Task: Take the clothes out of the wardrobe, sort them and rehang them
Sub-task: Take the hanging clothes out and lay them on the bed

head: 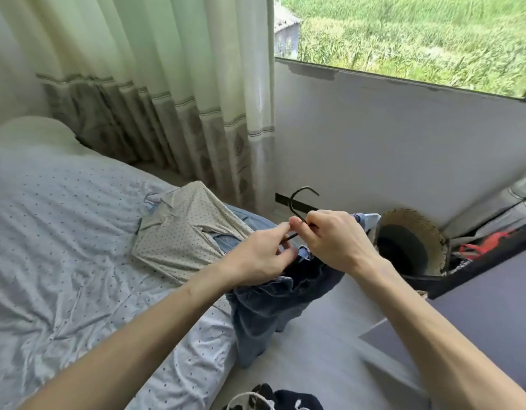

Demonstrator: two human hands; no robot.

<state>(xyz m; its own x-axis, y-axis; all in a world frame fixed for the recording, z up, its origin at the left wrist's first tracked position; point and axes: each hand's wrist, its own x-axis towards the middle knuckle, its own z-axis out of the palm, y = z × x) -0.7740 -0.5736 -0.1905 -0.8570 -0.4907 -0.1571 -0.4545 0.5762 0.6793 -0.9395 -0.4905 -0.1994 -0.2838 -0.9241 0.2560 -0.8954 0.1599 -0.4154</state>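
1. The left hand (pixel 256 258) has its fingers (pixel 281 229) closed narrowly, thumb and forefinger pinching one thin arm of a dark metal hanger (pixel 297 199). Its lower fingers press on the waistband of a dark blue denim garment (pixel 264 315).
2. The right hand (pixel 335 241) curls its fingers (pixel 300 224) round the hanger just below the hook, which stands up above both hands.
3. The denim garment hangs in thick crumpled folds from under the hands, down past the edge of the bed (pixel 63 232) towards the pale floor.
4. On the bed, just left of the hands, lies a cream collared shirt (pixel 182 232) with small dark dots. A light blue hanger (pixel 150 199) pokes out at its collar, and pale blue cloth shows beneath it.
5. The bedsheet is wrinkled, pale blue and dotted; a pillow (pixel 28 134) lies at the far end.
6. Behind hang pleated pale curtains (pixel 167 84) with a grey patterned band, beside a window (pixel 418 34) looking onto grass.
7. To the right of the hands sits a round woven straw piece (pixel 409 241) with a dark hollow, near something red (pixel 481 247).
8. Dark clothing (pixel 285 399) with white marks lies at the bottom edge.
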